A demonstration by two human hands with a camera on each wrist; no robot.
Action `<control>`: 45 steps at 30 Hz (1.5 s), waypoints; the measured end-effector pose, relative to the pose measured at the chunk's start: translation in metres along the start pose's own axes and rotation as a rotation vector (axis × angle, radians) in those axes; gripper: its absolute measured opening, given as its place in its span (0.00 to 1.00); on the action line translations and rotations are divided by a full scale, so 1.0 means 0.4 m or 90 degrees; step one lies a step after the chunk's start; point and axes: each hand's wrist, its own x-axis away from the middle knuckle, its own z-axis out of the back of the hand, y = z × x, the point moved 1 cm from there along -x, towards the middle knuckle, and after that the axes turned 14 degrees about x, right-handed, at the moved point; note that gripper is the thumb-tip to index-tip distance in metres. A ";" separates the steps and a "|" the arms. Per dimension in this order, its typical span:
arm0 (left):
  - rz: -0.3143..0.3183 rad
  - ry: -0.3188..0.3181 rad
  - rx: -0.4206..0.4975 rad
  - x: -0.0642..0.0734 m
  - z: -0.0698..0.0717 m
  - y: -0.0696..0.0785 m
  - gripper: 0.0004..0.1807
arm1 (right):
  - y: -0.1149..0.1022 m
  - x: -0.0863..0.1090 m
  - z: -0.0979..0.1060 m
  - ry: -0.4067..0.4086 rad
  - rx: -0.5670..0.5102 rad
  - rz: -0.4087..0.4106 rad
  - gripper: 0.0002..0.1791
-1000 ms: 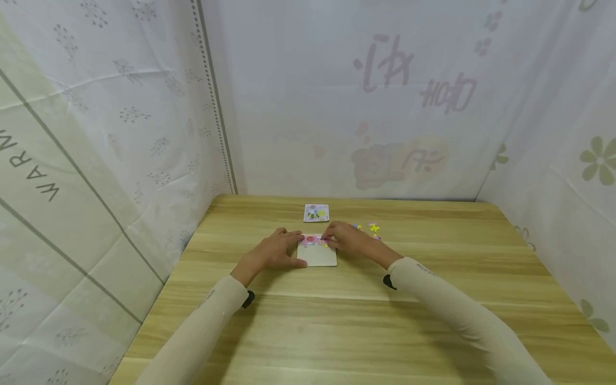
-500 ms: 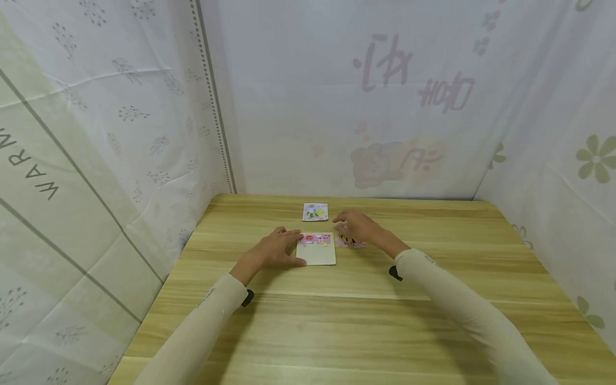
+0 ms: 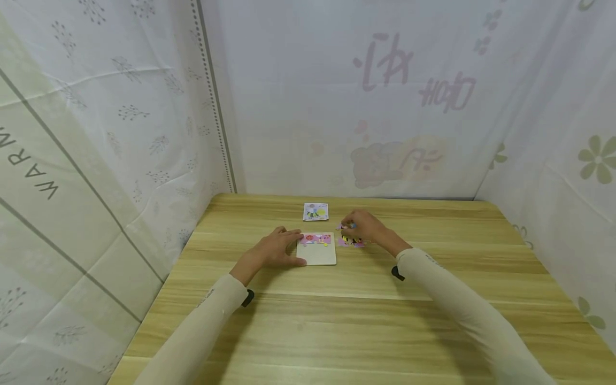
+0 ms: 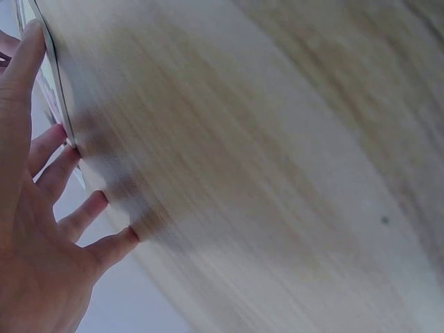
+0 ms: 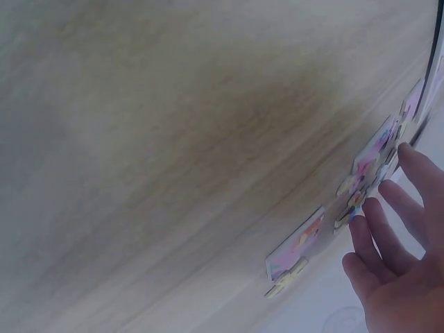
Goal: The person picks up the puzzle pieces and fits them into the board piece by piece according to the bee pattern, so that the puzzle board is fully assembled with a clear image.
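Note:
In the head view, my left hand [image 3: 279, 248] rests at the left edge of a white puzzle board [image 3: 316, 258], its fingers near the upper left corner and its thumb at the lower left. Joined pink jigsaw pieces [image 3: 315, 239] with a red round shape fill the board's top strip. The left wrist view shows these fingers [image 4: 84, 214] spread and fairly straight, touching the board's edge and the table. My right hand [image 3: 363, 225] hovers over loose jigsaw pieces [image 3: 352, 241], coloured pink, yellow and black, right of the board. No piece shows between its loosely bent fingers [image 5: 388, 236].
A square picture card [image 3: 315, 212] with a striped bee lies behind the board. Another loose jigsaw piece [image 5: 297, 246] shows apart from the cluster in the right wrist view. The wooden table [image 3: 308, 326] ends at printed curtains [image 3: 337, 107] at the back and sides.
My right hand has left the top right of the board and moved right over the loose pieces. The pink strip's right end is now uncovered. My left hand stays at the board.

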 end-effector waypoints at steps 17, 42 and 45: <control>0.000 0.008 0.001 0.001 -0.001 0.009 0.51 | -0.008 0.006 0.000 0.006 0.035 -0.005 0.16; -0.008 0.011 0.016 0.005 0.002 0.013 0.52 | -0.016 0.015 0.007 0.056 0.032 0.082 0.14; -0.007 0.013 0.014 0.006 0.004 0.011 0.51 | -0.027 0.015 0.010 0.064 0.020 0.102 0.14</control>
